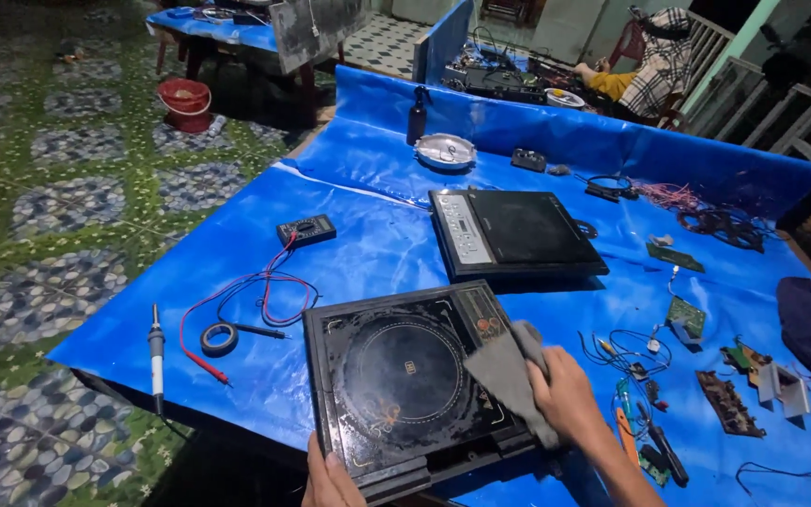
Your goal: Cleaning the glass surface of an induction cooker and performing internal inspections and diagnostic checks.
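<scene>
A black induction cooker [405, 376] with a dusty glass top lies at the near edge of the blue-covered table [368, 253]. My right hand [565, 394] grips a grey cloth [509, 371] and presses it on the cooker's right side, near its control panel. At the bottom edge of the view, my left hand [328, 479] holds the cooker's near left corner. A second black induction cooker [513, 233] rests farther back on the table, untouched.
A multimeter [306, 229] with red and black leads, a roll of tape [220, 338] and a soldering iron [156, 357] lie left. Circuit boards [729, 402], wires and small tools lie right. A metal dish [446, 150] and bottle stand behind. Another person [645, 70] sits beyond.
</scene>
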